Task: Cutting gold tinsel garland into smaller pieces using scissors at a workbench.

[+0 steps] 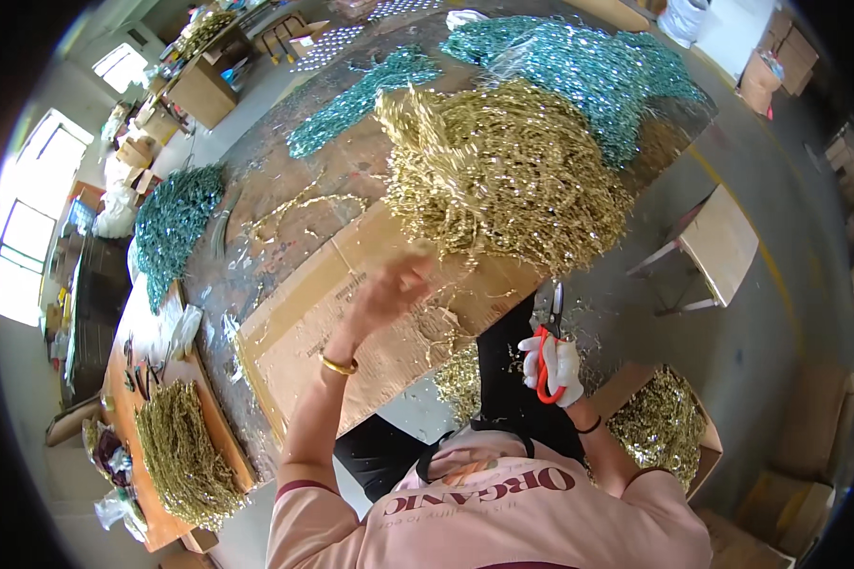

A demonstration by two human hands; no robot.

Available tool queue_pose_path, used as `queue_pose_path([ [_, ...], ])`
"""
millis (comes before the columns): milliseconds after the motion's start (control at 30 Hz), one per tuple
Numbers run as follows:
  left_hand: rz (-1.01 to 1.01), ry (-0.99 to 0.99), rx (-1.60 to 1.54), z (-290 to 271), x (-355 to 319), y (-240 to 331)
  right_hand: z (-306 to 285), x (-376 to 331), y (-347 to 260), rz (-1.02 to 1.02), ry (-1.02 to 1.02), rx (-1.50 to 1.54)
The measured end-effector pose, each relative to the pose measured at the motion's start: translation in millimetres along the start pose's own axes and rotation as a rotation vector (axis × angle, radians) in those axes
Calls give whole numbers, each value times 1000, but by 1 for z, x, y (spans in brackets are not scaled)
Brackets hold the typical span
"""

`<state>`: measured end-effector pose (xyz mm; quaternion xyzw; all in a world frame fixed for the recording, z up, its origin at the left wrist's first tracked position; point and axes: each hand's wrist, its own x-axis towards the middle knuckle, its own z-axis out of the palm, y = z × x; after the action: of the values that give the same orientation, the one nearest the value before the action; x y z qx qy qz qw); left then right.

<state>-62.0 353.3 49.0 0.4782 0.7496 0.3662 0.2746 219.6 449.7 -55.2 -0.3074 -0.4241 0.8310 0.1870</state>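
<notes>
Around one cardboard sheet (285,351): four gold tinsel piles (527,171) (185,455) (659,417) (458,387), with one on its far end, one to its left, one to its right in one open box (716,450), and one below its near edge. Three teal tinsel heaps (178,228) (365,100) (579,76), one left of the sheet and two beyond it. Two hands (389,287) (566,372), one over the sheet, one to its right; there too, one pair of scissors (551,327).
</notes>
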Motion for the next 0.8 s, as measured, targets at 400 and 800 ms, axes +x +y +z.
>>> queue_pose_path([
  [400,53,466,-610,-19,125,-30,12,-12,3,-68,-30,-86],
  [800,-76,722,-634,-30,9,-89,-13,-10,-4,-51,70,16],
])
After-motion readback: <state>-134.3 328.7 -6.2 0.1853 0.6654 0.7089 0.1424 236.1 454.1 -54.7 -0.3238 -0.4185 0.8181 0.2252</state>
